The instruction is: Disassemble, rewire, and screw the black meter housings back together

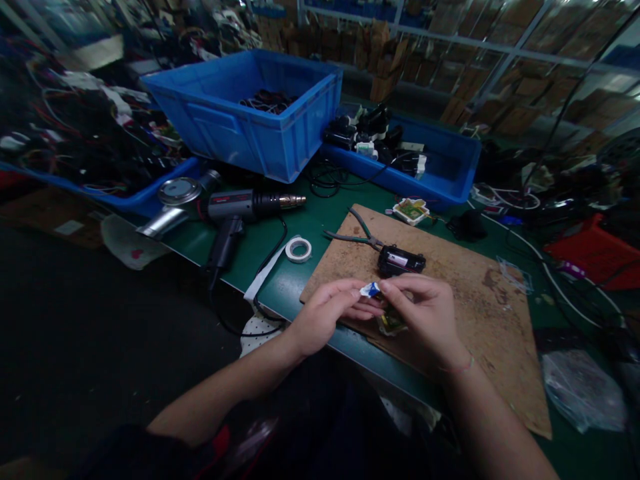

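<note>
Left hand (320, 313) and right hand (431, 310) are both pinching a blue-white scrap (371, 290). Black case (400, 260)'s at its 1 o'clock, pliers (375, 241) at 12, tape (299, 259) at 10.

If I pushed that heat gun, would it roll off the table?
Probably not easily: the heat gun has a handle jutting out, which should stop rolling. Its black cord might tug back, and that bulky body probably feels heavyish.

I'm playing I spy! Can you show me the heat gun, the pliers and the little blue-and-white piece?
Heat gun (233, 205), head view: on its grey housing.
Pliers (373, 241), head view: near the pivot, where the handles meet.
Blue-and-white piece (371, 290), head view: on its visible middle.
</note>
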Tool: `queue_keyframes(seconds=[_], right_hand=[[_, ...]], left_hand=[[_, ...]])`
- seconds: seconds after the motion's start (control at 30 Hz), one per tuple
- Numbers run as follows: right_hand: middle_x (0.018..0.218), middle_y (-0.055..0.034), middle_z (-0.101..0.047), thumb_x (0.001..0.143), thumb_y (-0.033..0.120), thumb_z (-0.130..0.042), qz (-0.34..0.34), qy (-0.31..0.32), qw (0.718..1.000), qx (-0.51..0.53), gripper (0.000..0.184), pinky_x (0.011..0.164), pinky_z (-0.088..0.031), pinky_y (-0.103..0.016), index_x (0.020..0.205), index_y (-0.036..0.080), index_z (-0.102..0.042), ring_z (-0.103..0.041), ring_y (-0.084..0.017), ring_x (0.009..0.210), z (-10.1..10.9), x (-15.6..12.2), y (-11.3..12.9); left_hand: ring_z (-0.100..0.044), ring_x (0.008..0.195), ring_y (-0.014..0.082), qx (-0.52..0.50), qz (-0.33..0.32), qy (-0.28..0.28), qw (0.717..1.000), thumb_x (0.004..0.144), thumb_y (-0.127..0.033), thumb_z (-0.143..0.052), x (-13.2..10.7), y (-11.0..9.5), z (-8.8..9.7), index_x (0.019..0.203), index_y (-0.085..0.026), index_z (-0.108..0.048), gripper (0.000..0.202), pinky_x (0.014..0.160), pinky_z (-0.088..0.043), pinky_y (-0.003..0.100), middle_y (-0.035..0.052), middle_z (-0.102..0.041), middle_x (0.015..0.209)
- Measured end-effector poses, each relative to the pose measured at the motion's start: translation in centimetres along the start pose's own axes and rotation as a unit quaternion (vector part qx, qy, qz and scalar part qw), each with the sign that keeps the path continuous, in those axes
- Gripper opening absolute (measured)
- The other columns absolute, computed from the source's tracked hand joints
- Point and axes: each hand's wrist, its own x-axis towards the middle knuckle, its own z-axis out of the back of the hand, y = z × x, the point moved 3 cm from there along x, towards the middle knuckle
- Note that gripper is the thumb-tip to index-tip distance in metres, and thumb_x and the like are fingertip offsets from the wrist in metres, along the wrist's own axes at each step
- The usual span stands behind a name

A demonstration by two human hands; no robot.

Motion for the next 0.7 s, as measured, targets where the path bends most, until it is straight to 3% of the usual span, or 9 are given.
queue_keyframes(seconds=[0.17, 0.3, 0.4, 0.6, 0.7], right_hand=[[0.074, -0.0008, -0.076, 0.085, 0.029, -0.075, -0.013, -0.019, 1.000, -0.012, 0.010, 0.062, -0.051, -0.025, 0.078, 0.024, -0.080, -0.067, -0.014, 0.064, 0.1, 0.1, -0.2], [0.072, 0.0000, -0.075, 0.085, 0.028, -0.075, -0.018, -0.015, 1.000, -0.011, 0.009, 0.060, -0.049, -0.024, 0.079, 0.024, -0.080, -0.066, -0.013, 0.063, 0.0, 0.1, -0.4], [0.074, -0.0004, -0.075, 0.085, 0.030, -0.076, -0.033, -0.027, 0.999, -0.008, 0.009, 0.059, -0.049, -0.024, 0.079, 0.024, -0.080, -0.066, -0.013, 0.063, 0.0, 0.0, -0.6], [0.074, -0.0006, -0.075, 0.085, 0.032, -0.076, -0.026, -0.015, 0.999, -0.020, 0.010, 0.060, -0.050, -0.025, 0.079, 0.025, -0.080, -0.067, -0.014, 0.065, -0.2, 0.0, -0.6], [0.074, -0.0011, -0.075, 0.086, 0.032, -0.075, -0.020, -0.008, 1.000, -0.023, 0.011, 0.062, -0.051, -0.026, 0.079, 0.024, -0.080, -0.067, -0.015, 0.065, -0.2, 0.0, -0.4]], left_hand=[[-0.074, 0.096, 0.0214, 0.020, -0.026, 0.038, 0.999, 0.098, -0.043, -0.050, 0.1, -0.3, 0.0, 0.115, -0.012, -0.066, 0.039, 0.088, -0.059, 0.031, 0.0131, -0.076, 0.104], [-0.074, 0.088, 0.0174, 0.140, -0.059, -0.047, 0.987, 0.090, -0.033, -0.068, 0.0, -0.5, -0.1, 0.113, -0.014, -0.062, 0.031, 0.083, -0.059, 0.028, 0.0086, -0.075, 0.098], [-0.075, 0.085, 0.0173, 0.199, -0.109, -0.098, 0.969, 0.089, -0.030, -0.070, -0.2, -0.7, -0.2, 0.108, -0.015, -0.063, 0.026, 0.079, -0.061, 0.027, 0.0073, -0.076, 0.094], [-0.076, 0.079, 0.0160, 0.282, -0.183, -0.122, 0.934, 0.085, -0.021, -0.071, -0.5, -1.2, -0.1, 0.099, -0.015, -0.071, 0.015, 0.075, -0.064, 0.024, 0.0052, -0.078, 0.091], [-0.077, 0.076, 0.0164, 0.288, -0.194, -0.120, 0.930, 0.084, -0.021, -0.071, -0.6, -1.4, 0.0, 0.096, -0.014, -0.073, 0.014, 0.072, -0.064, 0.024, 0.0051, -0.079, 0.089]])
